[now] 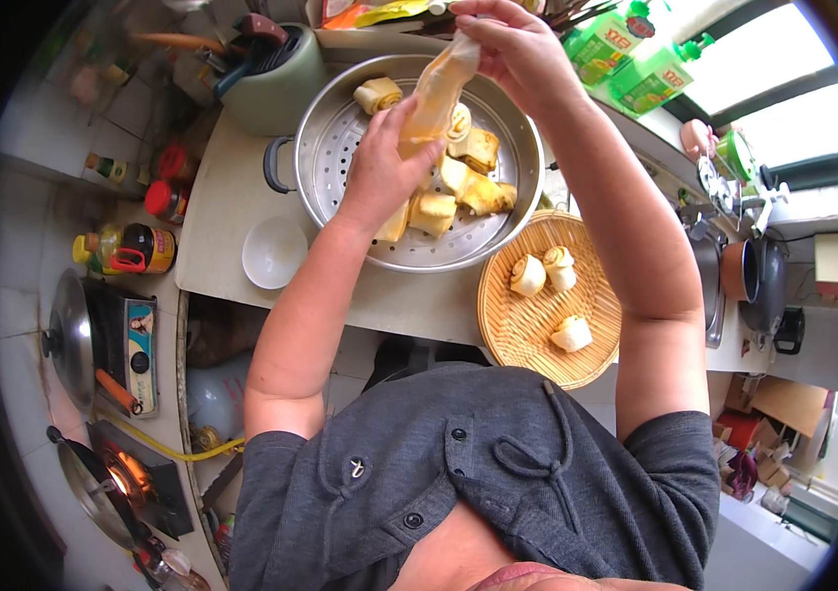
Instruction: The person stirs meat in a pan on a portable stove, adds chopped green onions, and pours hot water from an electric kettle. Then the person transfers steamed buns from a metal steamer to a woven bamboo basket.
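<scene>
Between my two hands stretches a thin, pale, translucent strip [430, 92], which looks like dough, though its material is hard to tell. My left hand [393, 162] grips its lower end, above the steamer. At the upper end, past the steamer's far rim, my right hand [511, 41] pinches it between thumb and fingers. The metal steamer [326, 177] has a perforated floor and a dark side handle. Several yellowish rolled dough pieces [432, 213] lie in it, partly hidden by my left hand. Three more rolls [572, 334] rest on a round woven bamboo tray [515, 332] near my right forearm.
A white bowl [275, 253] stands left of the steamer, and a green knife block [275, 81] behind it. Sauce bottles [142, 247] line the left wall. A burner flame [129, 473] glows at lower left beneath a tilted pan. Green pump bottles [651, 81] stand by the window.
</scene>
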Motion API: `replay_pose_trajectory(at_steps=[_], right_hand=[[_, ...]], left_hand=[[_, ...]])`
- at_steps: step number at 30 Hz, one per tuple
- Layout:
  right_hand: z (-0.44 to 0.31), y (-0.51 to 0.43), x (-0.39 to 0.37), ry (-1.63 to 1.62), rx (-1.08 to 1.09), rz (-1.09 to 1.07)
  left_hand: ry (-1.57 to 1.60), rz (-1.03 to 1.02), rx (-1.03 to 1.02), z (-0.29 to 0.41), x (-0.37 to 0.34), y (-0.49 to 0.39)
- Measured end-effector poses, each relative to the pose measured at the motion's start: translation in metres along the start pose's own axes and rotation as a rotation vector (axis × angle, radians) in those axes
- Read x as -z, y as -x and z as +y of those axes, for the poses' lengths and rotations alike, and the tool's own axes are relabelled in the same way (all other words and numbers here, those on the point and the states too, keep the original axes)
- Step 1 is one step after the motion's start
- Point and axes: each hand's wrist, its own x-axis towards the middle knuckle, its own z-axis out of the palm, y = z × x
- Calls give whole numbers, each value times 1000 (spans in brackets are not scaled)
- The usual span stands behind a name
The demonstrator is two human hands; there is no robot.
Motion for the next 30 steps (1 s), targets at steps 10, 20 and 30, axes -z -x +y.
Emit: replay_pose_trajectory(at_steps=[10,20,30], right_hand=[[88,47,-2,843,663,23],[110,58,-4,1089,609,-95],[108,53,4,979,771,-137]], left_hand=[[586,-4,615,-10,17,-29],[453,-85,543,0,20,-28],[267,-230,505,2,25,-33]])
